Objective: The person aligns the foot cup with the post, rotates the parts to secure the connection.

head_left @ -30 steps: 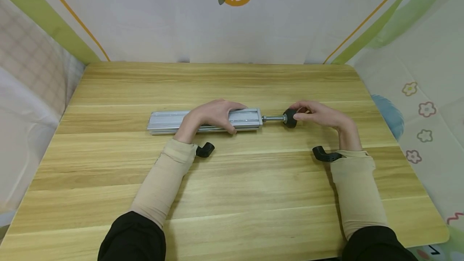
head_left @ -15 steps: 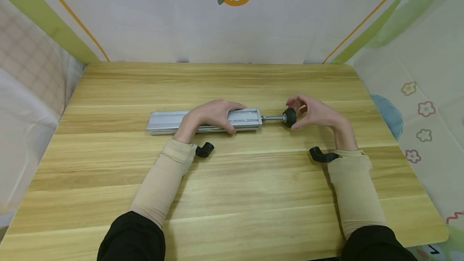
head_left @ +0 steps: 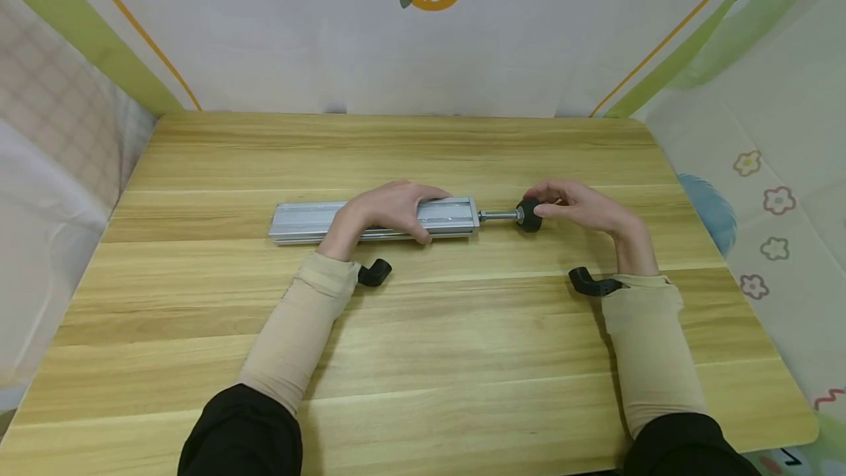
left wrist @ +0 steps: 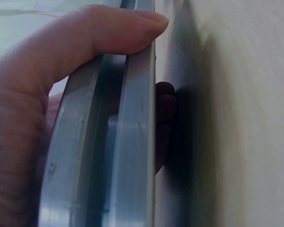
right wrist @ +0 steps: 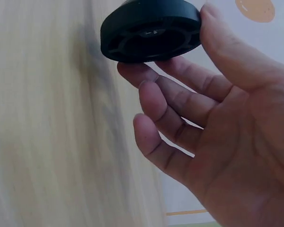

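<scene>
Left hand (head_left: 388, 207) grips silver grooved metal bar (head_left: 307, 220); right hand (head_left: 583, 208) pinches round black foot (head_left: 529, 219), its silver metal rod (head_left: 500, 216) joined, perhaps incompletely (much shows).

head: bright, even | soft shadows on table (head_left: 476, 358) | wrist views: dimmer, bluish, slightly blurred

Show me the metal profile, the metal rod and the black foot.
Metal profile (head_left: 305, 219), head view: top face, toward the end away from the rod.
Metal rod (head_left: 499, 216), head view: middle of its exposed length.
Black foot (right wrist: 151, 40), right wrist view: hollow underside, near the middle.
</scene>
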{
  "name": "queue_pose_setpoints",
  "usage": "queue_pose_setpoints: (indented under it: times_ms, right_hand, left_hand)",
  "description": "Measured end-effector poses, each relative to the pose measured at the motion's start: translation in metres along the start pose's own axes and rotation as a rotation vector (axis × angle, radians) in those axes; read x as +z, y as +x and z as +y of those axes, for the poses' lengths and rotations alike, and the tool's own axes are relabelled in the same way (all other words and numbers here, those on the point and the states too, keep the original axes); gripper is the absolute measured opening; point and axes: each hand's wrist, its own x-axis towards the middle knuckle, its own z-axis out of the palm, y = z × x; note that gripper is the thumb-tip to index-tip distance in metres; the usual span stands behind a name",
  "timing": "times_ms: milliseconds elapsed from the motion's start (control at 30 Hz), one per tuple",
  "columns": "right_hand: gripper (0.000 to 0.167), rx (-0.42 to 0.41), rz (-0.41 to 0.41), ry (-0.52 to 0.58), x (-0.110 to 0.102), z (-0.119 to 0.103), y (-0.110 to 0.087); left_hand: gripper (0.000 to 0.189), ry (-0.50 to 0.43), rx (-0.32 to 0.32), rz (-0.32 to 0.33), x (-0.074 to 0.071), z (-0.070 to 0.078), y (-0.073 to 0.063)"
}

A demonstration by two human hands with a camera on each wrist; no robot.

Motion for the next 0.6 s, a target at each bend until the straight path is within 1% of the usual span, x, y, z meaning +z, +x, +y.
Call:
queue_pose_setpoints:
  times_ms: [167,267,333,400,467,600]
  right_hand:
    - [0.044,0.021,0.009,-0.015,0.0001,0.0004,-0.0001]
    - [0.056,0.021,0.011,0.0,0.0006,-0.0001,0.0]
    - [0.067,0.016,0.003,0.029,0.0015,-0.0014,0.001]
    - [0.073,0.009,-0.004,0.056,0.0027,-0.003,0.003]
    - [0.075,0.004,-0.005,0.073,0.0042,-0.0051,0.0045]
    - [0.069,-0.01,0.015,0.072,0.0062,-0.005,0.0054]
  left_hand:
    - [0.091,0.0,-0.004,0.001,0.0,-0.0006,-0.0003]
    - [0.091,-0.001,0.001,-0.001,0.0001,-0.0009,-0.0003]
    - [0.091,-0.002,0.005,-0.001,0.0,-0.0007,-0.0003]
    - [0.091,-0.005,0.007,-0.001,0.0,-0.0006,-0.0001]
    - [0.091,-0.005,0.006,0.002,0.0001,-0.0005,0.0]
    - [0.092,-0.006,0.004,0.005,0.0006,-0.0004,0.0004]
